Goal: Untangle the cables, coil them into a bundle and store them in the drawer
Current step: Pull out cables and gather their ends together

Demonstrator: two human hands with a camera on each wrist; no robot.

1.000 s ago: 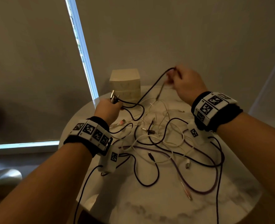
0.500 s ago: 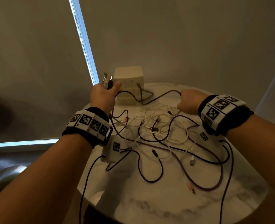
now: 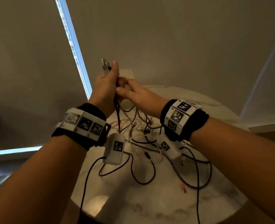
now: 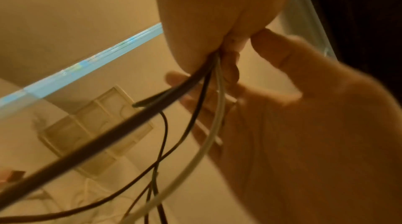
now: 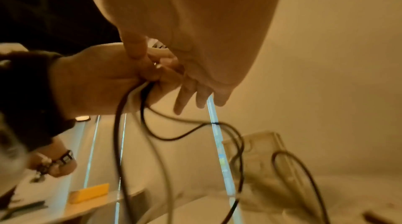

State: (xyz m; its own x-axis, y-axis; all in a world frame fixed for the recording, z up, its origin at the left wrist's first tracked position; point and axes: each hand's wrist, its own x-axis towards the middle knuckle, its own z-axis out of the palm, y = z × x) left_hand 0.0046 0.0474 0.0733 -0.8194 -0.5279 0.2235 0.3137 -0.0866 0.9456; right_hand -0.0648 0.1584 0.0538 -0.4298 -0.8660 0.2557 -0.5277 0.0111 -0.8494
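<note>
A: left hand [image 3: 107, 81] fingers grip the dark and white cable ends [image 3: 105, 66]; the rest sprawls below on the round marble worktop [image 3: 165, 199].

B: right hand [image 3: 134, 92] fingers look loose beside them, so pull one strand slowly.

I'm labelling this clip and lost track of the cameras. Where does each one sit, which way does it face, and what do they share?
Head: worn on the head, looks forward and down at the round table; both forearms, left hand gripping the cables, right hand meeting it.
Left wrist: looks along the left palm at the drawer box; the right hand's fingers show.
Right wrist: looks along the right hand at the left hand.
Shared: all show the gripped cables; both wrist views show the drawer box.
</note>
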